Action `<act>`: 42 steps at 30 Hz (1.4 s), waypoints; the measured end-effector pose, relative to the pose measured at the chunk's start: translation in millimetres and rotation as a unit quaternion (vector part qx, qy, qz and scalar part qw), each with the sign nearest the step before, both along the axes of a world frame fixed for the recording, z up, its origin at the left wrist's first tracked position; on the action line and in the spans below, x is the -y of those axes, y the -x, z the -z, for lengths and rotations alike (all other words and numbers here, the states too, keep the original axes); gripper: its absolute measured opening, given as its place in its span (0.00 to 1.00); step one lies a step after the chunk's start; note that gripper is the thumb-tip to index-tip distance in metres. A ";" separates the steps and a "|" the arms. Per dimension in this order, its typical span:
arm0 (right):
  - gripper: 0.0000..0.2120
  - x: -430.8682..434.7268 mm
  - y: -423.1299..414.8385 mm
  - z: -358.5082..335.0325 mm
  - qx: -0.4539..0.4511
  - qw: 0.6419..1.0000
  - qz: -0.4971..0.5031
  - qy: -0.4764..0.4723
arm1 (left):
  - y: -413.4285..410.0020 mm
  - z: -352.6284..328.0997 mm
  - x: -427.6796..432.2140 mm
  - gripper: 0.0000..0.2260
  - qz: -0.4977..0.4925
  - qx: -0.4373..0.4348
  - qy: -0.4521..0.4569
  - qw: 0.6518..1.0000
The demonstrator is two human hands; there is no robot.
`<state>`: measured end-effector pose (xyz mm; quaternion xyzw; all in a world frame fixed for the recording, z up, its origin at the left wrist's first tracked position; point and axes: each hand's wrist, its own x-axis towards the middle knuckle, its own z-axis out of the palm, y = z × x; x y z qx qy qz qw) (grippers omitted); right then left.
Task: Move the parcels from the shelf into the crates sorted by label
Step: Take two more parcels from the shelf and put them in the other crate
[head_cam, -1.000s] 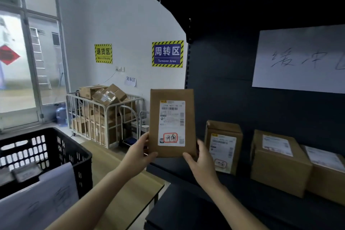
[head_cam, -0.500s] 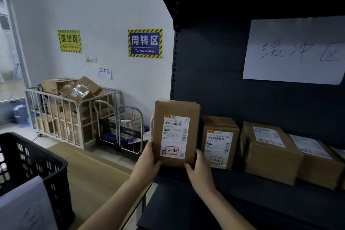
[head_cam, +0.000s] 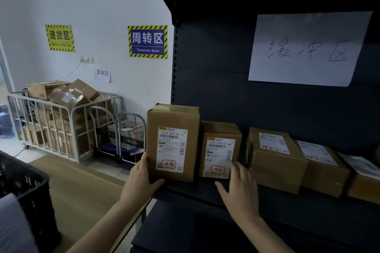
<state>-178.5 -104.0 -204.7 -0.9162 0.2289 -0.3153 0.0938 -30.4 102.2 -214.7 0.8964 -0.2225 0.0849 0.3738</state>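
One box set back on shelf, left grip clasping it; right grip freed, open, nearing next box, likely a same-label pair.

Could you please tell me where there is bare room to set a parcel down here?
The narrow front strip of the shelf, ahead of the parcels, is bare, as is the wooden table between the black crate and the shelf. The back row is crowded: parcels stand side by side.
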 end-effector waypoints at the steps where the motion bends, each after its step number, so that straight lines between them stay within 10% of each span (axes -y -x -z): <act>1: 0.32 5.9 2.8 -1.0 -0.015 1.000 0.009 -0.007 | -1.2 0.2 1.4 0.42 -0.005 -0.003 0.002 1.000; 16: 0.41 59.0 -31.5 -17.0 -0.060 0.902 -0.164 -0.394 | -5.9 -9.8 32.7 0.39 -0.031 -0.089 0.075 0.993; 42: 0.26 -29.6 -77.6 -56.4 -0.022 0.830 -0.380 -0.408 | 23.4 -54.7 -94.0 0.26 -0.114 -0.033 0.211 0.970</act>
